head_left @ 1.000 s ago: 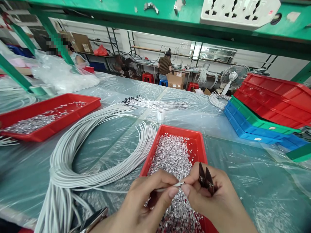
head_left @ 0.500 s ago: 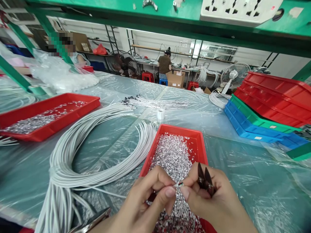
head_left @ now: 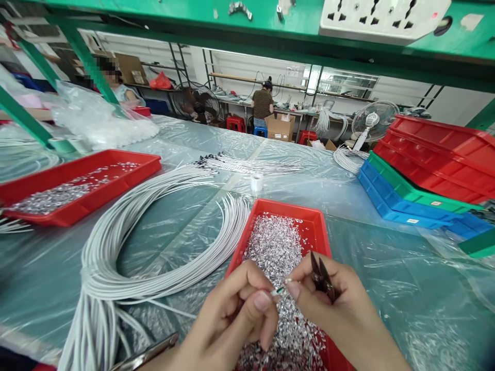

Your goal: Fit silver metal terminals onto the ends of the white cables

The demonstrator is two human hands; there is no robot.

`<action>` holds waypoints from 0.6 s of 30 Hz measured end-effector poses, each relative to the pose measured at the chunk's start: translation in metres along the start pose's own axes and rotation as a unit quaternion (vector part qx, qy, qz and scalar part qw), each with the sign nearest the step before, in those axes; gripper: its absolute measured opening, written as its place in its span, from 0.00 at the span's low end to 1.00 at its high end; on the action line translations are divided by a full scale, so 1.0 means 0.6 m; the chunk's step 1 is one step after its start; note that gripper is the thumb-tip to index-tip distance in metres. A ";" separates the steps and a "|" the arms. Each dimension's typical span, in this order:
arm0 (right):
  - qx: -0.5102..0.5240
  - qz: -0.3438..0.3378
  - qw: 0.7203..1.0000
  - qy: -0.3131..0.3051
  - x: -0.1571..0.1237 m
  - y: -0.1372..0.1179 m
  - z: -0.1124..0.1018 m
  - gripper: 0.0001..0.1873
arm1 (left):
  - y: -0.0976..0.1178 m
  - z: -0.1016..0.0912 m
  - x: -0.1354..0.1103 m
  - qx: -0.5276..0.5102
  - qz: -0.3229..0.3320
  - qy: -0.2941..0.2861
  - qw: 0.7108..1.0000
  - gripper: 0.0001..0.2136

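Observation:
My left hand (head_left: 242, 309) is closed in a pinch on the end of a white cable (head_left: 275, 292), where a bit of green wire shows. Facing it, my right hand (head_left: 332, 301) has thumb and forefinger pinched together at a tiny pale piece. Tucked in the same hand are dark snips (head_left: 323, 275), their two pointed blades slightly apart and sticking up; the handles are hidden. Beneath both hands stands a red tray (head_left: 324, 226) holding silvery foil scraps (head_left: 274, 242).
A big coil of white cable (head_left: 96, 278) lies to the left, with another red tray (head_left: 143, 164) beyond it. More cables (head_left: 251, 165) and a white roll (head_left: 257, 182) lie ahead. Stacked trays (head_left: 433, 159) stand right. A green shelf beam (head_left: 193, 18) crosses overhead. Two people are farther back.
My hands have moved slightly apart, opening a small gap between right fingertips and cable end. The green wire now shows more plainly. The snips have tilted a little.

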State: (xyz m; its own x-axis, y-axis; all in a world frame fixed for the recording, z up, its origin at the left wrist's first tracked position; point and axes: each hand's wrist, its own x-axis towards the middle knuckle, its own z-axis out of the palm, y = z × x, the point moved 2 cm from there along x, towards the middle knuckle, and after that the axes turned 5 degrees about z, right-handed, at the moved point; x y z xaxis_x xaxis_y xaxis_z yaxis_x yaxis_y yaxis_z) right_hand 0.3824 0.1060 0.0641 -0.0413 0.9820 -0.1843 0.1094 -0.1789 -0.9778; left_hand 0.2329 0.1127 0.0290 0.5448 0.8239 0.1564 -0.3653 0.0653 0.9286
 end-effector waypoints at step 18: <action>-0.169 -0.178 0.956 0.163 0.056 0.010 -0.086 0.20 | 0.012 -0.011 0.013 -0.096 0.001 -0.074 0.993 0.12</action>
State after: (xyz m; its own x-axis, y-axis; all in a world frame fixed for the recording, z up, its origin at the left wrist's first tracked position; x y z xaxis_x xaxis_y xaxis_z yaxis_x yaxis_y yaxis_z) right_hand 0.4328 0.1411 0.0570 0.1707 0.9534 0.2486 0.4624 0.1453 -0.8747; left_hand 0.2293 0.1233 0.0343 0.6438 0.7329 0.2200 -0.4959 0.1806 0.8494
